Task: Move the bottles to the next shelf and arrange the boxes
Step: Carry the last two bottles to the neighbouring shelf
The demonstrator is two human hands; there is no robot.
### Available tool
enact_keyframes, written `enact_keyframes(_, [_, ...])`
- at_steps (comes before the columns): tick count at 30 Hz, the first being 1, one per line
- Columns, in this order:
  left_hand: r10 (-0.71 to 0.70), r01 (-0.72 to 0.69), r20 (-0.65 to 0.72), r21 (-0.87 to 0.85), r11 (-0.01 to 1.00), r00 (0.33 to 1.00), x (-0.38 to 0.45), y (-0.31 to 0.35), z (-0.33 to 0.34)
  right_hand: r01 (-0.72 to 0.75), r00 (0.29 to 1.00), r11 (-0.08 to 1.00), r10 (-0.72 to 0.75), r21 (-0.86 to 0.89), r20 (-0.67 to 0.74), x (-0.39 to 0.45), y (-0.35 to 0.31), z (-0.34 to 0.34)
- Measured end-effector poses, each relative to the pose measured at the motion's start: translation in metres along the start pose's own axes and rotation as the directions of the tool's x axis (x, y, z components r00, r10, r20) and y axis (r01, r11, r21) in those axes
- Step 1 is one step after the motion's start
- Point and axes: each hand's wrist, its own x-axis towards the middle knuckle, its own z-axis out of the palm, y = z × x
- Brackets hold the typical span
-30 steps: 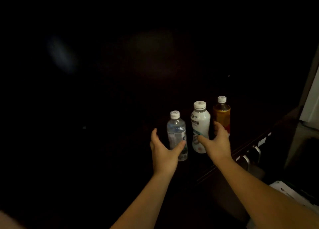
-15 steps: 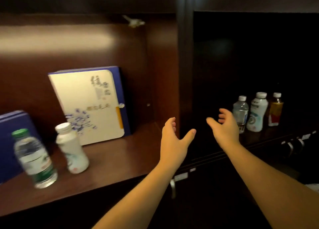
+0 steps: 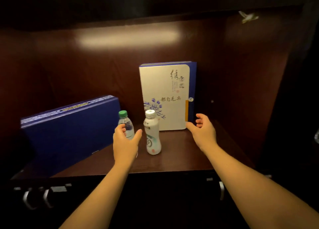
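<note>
Dim warm light, glare above, dark edges.

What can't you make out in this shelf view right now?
- Head view: lower half of the clear bottle, hidden behind the left hand; contact uncertain.
- White bottle: label print blurred, unreadable.
- Blue box: bottom left lost in shadow.
- White box: small print too small; right hand covers its lower right corner.

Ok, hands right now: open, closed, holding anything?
Left hand: open, empty, just in front of the clear bottle.
Right hand: open, empty.
</note>
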Motion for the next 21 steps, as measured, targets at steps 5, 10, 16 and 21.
enact_keyframes(5, [-0.093,0.096,-0.06,0.057,0.994,0.994,0.038,-0.047,-0.017,-0.088,0.963,0.995,0.072,0.051,0.26,0.011,0.011,0.094])
enact_keyframes(10, [-0.165,0.165,-0.03,0.02,0.986,0.986,0.069,-0.082,0.001,-0.158,0.891,0.977,0.078,0.143,0.447,0.02,0.024,0.154])
enact_keyframes(16, [-0.115,0.126,0.104,-0.11,0.986,0.988,0.082,-0.102,0.035,-0.205,0.9,0.956,0.099,0.211,0.425,0.023,0.036,0.187])
enact_keyframes(21, [-0.109,0.118,0.06,-0.168,0.979,0.992,0.075,-0.101,0.041,-0.198,0.915,0.955,0.098,0.223,0.391,0.017,0.038,0.172])
